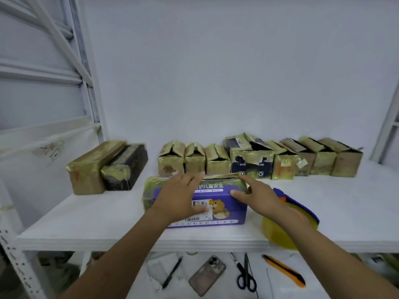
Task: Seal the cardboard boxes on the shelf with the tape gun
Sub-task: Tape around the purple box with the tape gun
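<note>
A purple box with a bear picture [224, 203] lies on its side near the front of the white shelf [108, 214]. My left hand [179, 195] lies flat over its front and top, fingers spread. My right hand [257, 195] presses on the box's upper right corner, thumb on the front face. A blue tape gun with a yellow roll of tape [291, 221] rests on the shelf just right of the box, partly hidden by my right forearm. Neither hand holds it.
A row of several small cardboard boxes [259, 158] with open flaps stands along the back. Two long taped boxes [103, 167] lie at the left. On the lower level are a phone [207, 275], scissors [244, 272], a pen [172, 272] and an orange utility knife [285, 270].
</note>
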